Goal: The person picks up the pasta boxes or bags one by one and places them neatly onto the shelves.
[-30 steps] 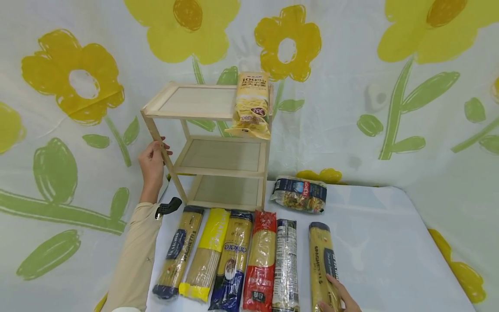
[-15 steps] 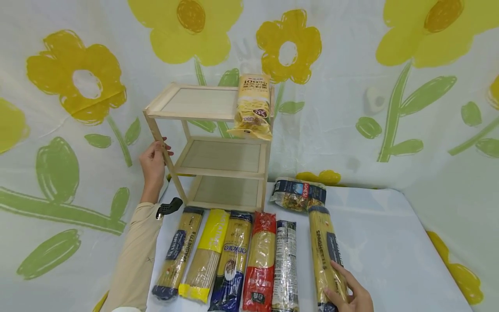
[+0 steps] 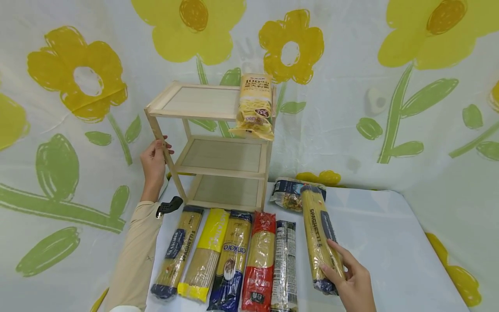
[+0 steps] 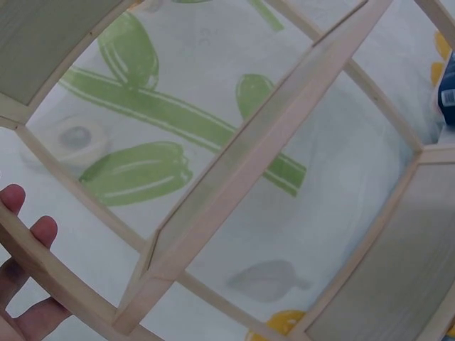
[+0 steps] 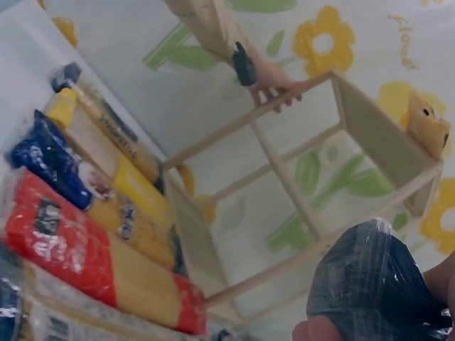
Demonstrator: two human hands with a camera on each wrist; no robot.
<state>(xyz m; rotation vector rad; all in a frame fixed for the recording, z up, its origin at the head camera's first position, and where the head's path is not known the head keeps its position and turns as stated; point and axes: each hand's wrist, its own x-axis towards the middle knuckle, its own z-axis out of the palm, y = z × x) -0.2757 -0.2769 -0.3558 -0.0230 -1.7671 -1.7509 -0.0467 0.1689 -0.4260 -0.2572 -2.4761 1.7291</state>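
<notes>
My left hand [image 3: 153, 162] grips the left front post of a three-tier wooden shelf [image 3: 210, 174]; its fingers curl round the post in the left wrist view too. In my right hand [image 3: 352, 273] is a spaghetti pack [image 3: 317, 234] with a dark blue label, held near its lower end between thumb and fingers. The pack tilts above the table, its top end overlapping the Agnesi pasta bag [image 3: 286, 195] in the head view. Its dark blue end [image 5: 373, 284] looms close in the right wrist view. A yellow pasta bag [image 3: 255, 104] lies on the shelf's top tier, overhanging the front.
Before the shelf lie several packs in a row: a spaghetti pack [image 3: 177, 251], a yellow pack [image 3: 206, 255], a blue Ankara pack [image 3: 230, 260], a red pack [image 3: 259, 260] and a pack with printed text [image 3: 284, 264]. A flowered cloth [image 3: 331, 108] hangs behind the white table [image 3: 390, 242].
My right hand has lifted the spaghetti pack off the table and moved it forward and slightly left, toward the Agnesi bag. The left hand keeps its grip on the shelf post.
</notes>
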